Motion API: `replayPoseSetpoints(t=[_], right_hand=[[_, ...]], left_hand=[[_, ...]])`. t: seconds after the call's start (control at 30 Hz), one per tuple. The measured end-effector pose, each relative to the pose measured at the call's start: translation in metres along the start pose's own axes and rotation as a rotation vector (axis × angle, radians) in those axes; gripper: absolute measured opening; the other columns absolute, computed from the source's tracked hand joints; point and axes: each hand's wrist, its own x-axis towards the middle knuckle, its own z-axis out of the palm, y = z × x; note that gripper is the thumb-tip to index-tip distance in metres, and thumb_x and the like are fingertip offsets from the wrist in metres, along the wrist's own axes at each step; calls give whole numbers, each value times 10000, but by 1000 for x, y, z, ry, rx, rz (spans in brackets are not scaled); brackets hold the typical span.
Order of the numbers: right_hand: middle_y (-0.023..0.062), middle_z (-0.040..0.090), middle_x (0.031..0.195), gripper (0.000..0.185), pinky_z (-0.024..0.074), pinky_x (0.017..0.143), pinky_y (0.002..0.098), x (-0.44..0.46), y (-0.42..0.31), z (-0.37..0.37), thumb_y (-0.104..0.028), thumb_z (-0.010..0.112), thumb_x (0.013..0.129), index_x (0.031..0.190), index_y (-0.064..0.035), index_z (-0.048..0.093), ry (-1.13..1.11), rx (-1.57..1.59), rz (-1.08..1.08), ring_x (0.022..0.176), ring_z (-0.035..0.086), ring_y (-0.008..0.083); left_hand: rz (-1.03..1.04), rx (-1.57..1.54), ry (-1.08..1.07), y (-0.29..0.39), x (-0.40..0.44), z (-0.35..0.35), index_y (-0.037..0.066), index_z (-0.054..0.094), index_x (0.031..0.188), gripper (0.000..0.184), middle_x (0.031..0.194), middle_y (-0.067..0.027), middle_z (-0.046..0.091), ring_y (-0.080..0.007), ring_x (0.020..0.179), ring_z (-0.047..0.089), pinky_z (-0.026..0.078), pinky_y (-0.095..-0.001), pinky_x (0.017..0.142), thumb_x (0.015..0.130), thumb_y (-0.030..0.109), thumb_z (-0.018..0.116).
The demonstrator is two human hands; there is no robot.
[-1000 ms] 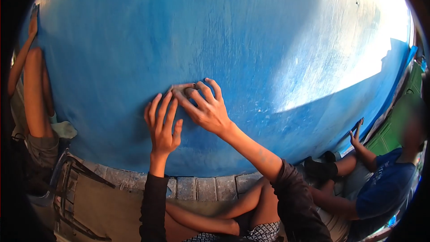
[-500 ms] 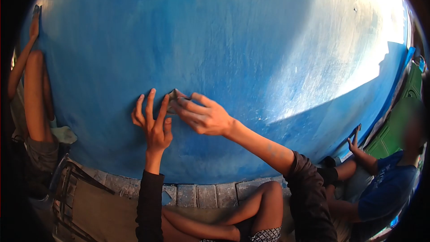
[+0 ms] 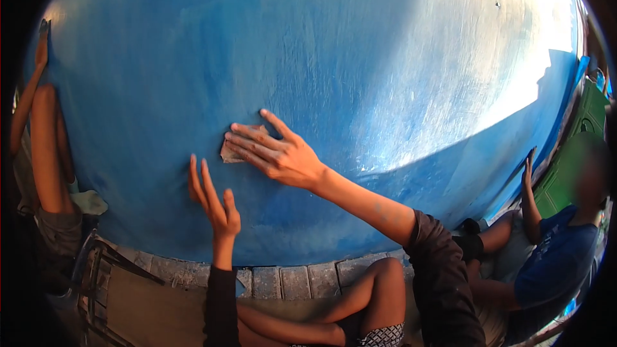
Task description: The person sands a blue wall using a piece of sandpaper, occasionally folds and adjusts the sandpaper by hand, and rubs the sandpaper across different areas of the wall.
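A large blue painted surface fills most of the view, with bright sunlight at its upper right. My right hand lies flat on it with fingers spread, pressing a small brownish sheet like sandpaper against the paint. Part of the sheet is hidden under the fingers. Just left of and below it, my left hand is held upright by the surface, fingers extended and apart, with nothing in it.
At the far left another person's hand touches the surface, near a dark metal chair frame. On the right sits a person in a blue shirt, one hand raised to the surface. Grey paving bricks line its base.
My right hand has gone from gripping the folded or bunched sheet to lying flat over it. My left hand has drawn away from the sheet and dropped slightly. The right-side person's hand has moved up.
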Motion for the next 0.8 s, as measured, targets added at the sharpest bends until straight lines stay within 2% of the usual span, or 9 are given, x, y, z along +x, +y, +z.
replayPoseSetpoints(t=[0.1, 0.17, 0.27, 0.33, 0.43, 0.5, 0.6, 0.67, 0.8], right_hand=[[4, 543, 1434, 461, 250, 1206, 517, 0, 24, -27, -176, 559, 877, 1332, -126, 616, -26, -79, 54, 1416, 398, 162], [-4, 553, 1425, 471, 245, 1205, 522, 0, 39, -36, -153, 549, 873, 1338, -125, 612, 96, -198, 259, 1405, 413, 160], [-13, 534, 1448, 508, 225, 1207, 536, -26, -7, -10, -153, 550, 869, 1376, -137, 582, 17, -57, 332, 1408, 411, 157], [0, 516, 1469, 546, 198, 1209, 557, -62, -55, 15, -161, 563, 864, 1409, -150, 550, -228, -51, -17, 1406, 417, 160], [22, 500, 1484, 563, 165, 1212, 574, -67, -63, 15, -153, 593, 844, 1406, -166, 558, -265, 141, -28, 1423, 391, 146], [25, 535, 1456, 514, 145, 1205, 584, -45, -33, -7, -120, 616, 849, 1360, -164, 603, -218, -105, 75, 1391, 442, 146], [3, 642, 1330, 385, 159, 1171, 599, 4, 38, -32, -71, 610, 886, 1256, -156, 676, 168, -318, 391, 1284, 572, 207], [3, 626, 1353, 372, 179, 1173, 586, 14, 48, -28, -77, 606, 892, 1248, -157, 680, 231, -337, 407, 1322, 535, 198], [-19, 543, 1449, 419, 206, 1185, 564, -16, -25, 3, -161, 628, 879, 1297, -172, 649, -26, -38, 265, 1420, 405, 153]], left_hand=[[-207, -165, 26, 5, -73, 0, -32, 293, 1505, 608, 1576, -244, 238, -396, 1448, 259, 235, -527, 1157, 1052, 369, 344], [-376, -168, -36, 7, -135, -5, -28, 282, 1507, 597, 1574, -240, 233, -395, 1443, 272, 245, -525, 1154, 1049, 345, 368], [-527, -207, -85, -10, -256, -10, -1, 245, 1522, 602, 1583, -229, 198, -392, 1442, 274, 264, -519, 1146, 1042, 320, 415], [-884, -308, -160, -16, -307, -18, 37, 191, 1543, 636, 1594, -215, 151, -390, 1436, 285, 270, -520, 1143, 1031, 292, 469], [-897, -228, -139, -19, -292, -22, 61, 154, 1557, 682, 1613, -211, 91, -387, 1466, 221, 257, -511, 1150, 1023, 299, 505], [-853, -164, -115, -23, -273, -23, 69, 150, 1562, 705, 1623, -204, 65, -382, 1483, 172, 248, -511, 1154, 1015, 308, 526], [-865, -122, -115, -26, -273, -26, 95, 140, 1573, 737, 1641, -183, 14, -371, 1509, 79, 221, -516, 1165, 1007, 333, 547], [-899, -150, -119, -36, -278, -17, 113, 135, 1580, 745, 1648, -171, -12, -365, 1518, 35, 203, -522, 1173, 1006, 348, 547], [-1025, -283, -150, -42, -289, 0, 150, 135, 1590, 746, 1654, -155, -25, -357, 1521, 24, 138, -532, 1189, 1007, 394, 531]])
